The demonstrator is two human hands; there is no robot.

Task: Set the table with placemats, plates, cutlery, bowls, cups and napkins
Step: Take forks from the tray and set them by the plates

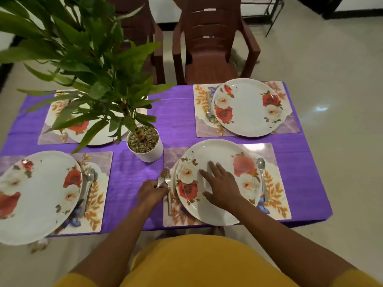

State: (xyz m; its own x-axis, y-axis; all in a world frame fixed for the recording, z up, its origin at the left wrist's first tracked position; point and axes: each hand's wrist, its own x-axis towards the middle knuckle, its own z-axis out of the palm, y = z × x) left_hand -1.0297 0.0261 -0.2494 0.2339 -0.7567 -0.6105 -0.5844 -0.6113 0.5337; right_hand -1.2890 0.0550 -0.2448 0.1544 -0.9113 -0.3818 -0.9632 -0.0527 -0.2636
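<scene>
Left hand point(153, 190): clamped round forks point(165, 176), count unclear. Right hand point(219, 186): fingers spread flat on near plate point(209, 154). Far-left plate point(103, 139): mostly hidden behind plant point(87, 65).

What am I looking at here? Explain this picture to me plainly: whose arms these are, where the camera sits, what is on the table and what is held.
No machine here: a person wears one camera on the head, looking down at their own arms. The left hand grips forks beside the near plate, while the right hand rests flat on that plate. A spoon lies on the plate's other side. The purple tablecloth carries four floral placemats, each with a plate, and a potted plant in the middle. No bowls, cups or napkins are visible.
</scene>
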